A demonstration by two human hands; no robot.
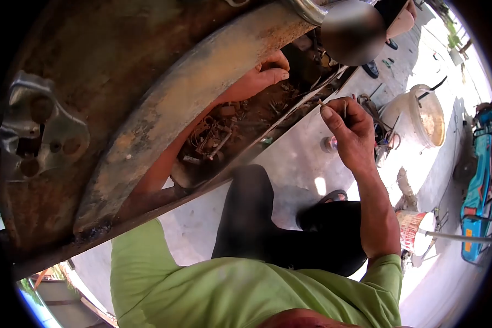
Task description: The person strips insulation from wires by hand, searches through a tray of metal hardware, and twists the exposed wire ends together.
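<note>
Pale concrete floor [298,150], partly sunlit, lies behind a rust-brown metal surface [115,33] that fills the view from 8 o'clock to 12. The left arm stretches up beneath a curved metal bar [191,104]; its left hand [270,71], just past 12 o'clock, is bent at the knuckles with fingers partly curled, and I cannot tell whether it grips anything. Toward 2 o'clock the right hand [352,126] is raised, elbow bent, wrist upright, thumb and fingers pinched close on at least one slim piece [322,103], too small to identify. Near 11 o'clock, below the left hand, sits a pile of metal scraps [216,136], too tangled to count.

Counted: one curved bar; one holed plate [44,128] toward 9 o'clock; one white bucket [421,117] between 2 and 3; one teal tool [478,188] at 3; one red-and-white tin [411,229] near 4. Toward 1 o'clock is one other person, with two dark shoes [370,69] visible on the floor.
</note>
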